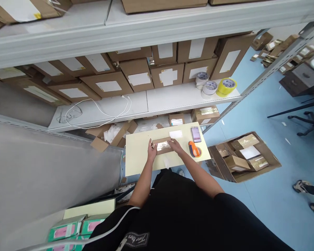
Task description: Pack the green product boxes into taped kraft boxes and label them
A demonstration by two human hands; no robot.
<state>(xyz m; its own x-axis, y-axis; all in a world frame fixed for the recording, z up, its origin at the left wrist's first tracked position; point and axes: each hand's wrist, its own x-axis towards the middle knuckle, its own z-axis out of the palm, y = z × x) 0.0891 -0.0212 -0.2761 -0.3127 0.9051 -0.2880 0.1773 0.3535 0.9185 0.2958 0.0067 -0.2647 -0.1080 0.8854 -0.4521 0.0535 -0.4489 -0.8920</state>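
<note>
On pale table point(136, 153), one small taped box point(162, 145), lying between two hands. Left hand point(152, 151) at box's left end, right hand point(176, 145) at right end; both half-closed, fingers and thumbs holding box. Just beyond right hand, one white card point(175, 134). Farther right on table: one phone point(196, 134), one orange tape dispenser point(194, 149). On shelf point(170, 101) above, three tape rolls point(226, 88). Right, on floor point(264, 198), one open carton point(216, 168) with at least four boxes point(237, 163) inside.

Around the frame's centre: two bare hands point(152, 150), one small brown cardboard box point(163, 146), one white rectangular label point(175, 134), one orange plastic tape dispenser point(193, 147). Upper right: two white round tape rolls point(209, 92), one yellow tape roll point(222, 91). Lower right: one large open brown cardboard carton point(219, 168).
</note>
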